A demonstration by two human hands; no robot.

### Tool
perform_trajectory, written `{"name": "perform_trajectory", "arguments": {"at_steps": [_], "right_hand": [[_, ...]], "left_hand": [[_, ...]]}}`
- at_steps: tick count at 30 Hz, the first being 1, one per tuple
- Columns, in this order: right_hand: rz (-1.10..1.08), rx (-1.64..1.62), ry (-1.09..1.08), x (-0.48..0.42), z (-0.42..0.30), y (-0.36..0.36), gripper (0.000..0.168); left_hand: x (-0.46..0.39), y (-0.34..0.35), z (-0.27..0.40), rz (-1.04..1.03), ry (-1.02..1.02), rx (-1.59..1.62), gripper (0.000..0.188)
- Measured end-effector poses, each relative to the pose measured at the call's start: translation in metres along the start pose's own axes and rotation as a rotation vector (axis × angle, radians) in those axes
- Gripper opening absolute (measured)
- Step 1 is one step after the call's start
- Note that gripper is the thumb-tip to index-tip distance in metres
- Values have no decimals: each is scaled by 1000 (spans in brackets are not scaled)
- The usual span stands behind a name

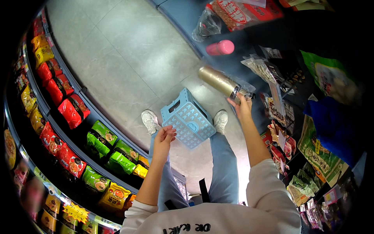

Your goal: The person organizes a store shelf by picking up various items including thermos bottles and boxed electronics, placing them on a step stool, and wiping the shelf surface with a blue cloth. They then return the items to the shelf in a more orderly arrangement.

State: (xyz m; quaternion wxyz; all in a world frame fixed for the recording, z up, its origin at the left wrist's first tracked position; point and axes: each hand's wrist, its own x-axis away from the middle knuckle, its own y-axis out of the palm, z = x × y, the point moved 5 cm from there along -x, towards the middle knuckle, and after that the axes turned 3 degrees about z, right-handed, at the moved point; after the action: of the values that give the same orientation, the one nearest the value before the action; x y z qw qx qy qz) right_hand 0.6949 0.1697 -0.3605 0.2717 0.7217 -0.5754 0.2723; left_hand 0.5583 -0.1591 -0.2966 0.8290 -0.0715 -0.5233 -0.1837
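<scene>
My right hand grips one end of a gold-coloured cylinder in clear plastic wrap, which is tilted and reaches up and left over the floor. My left hand holds nothing, its fingers loosely bent and apart, near the left corner of a light-blue plastic folding step stool. The stool stands between my two white shoes, with a handle slot on one side. Above the cylinder, a pink bottle or tumbler lies or stands on the dark shelf ledge beside a clear plastic bag.
Curved-looking shelves of packaged instant noodles run along the left. On the right are hanging snack packets, a green-and-white bag, a blue cloth-like item and a large red-and-clear bag. Grey tiled floor lies between the shelves.
</scene>
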Motion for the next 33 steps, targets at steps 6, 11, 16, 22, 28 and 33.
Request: {"name": "perform_trajectory", "arguments": {"at_steps": [6, 11, 16, 22, 28, 33], "right_hand": [[-304, 313, -126, 64, -13, 32, 47], [-589, 902, -300, 131, -14, 116, 57], [-987, 956, 265, 153, 10, 151, 54], [-158, 659, -195, -31, 20, 133, 71], [310, 521, -415, -148, -6, 139, 88], [215, 384, -355, -139, -10, 130, 79]], "left_hand": [[21, 50, 79, 85, 975, -940, 66], [21, 76, 88, -3, 893, -1178, 88], [16, 23, 59, -69, 350, -938, 90], [33, -51, -2, 62, 258, -366, 79], [57, -77, -18, 211, 278, -101, 74], [66, -80, -14, 240, 285, 50, 69]]}}
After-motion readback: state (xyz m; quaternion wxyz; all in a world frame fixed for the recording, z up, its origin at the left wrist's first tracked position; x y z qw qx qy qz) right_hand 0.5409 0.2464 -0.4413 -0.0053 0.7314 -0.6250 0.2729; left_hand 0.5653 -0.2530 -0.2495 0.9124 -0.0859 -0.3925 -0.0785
